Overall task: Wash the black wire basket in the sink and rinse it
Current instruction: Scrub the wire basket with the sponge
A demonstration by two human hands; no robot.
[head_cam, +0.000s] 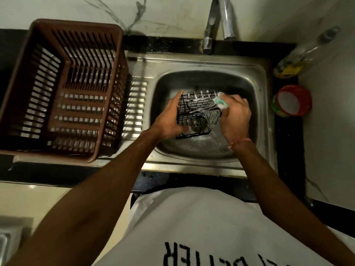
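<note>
One brown crate (63, 89) stands beside sink (263, 77).

right fingers (233, 100) curled out of sight behind sponge (221, 102), faucet (221, 20) top cropped

You're wearing a white T-shirt (201, 223) with black block lettering (192, 254); your forearms are bare, and an orange thread band (240, 142) circles your right wrist.

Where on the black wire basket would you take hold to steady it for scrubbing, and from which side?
Grip the black wire basket by its left end wall, coming from the left, as the left hand does. The basket lies tipped on its side over the sink, and the right hand works the sponge at the right end, so the left stays free.
</note>
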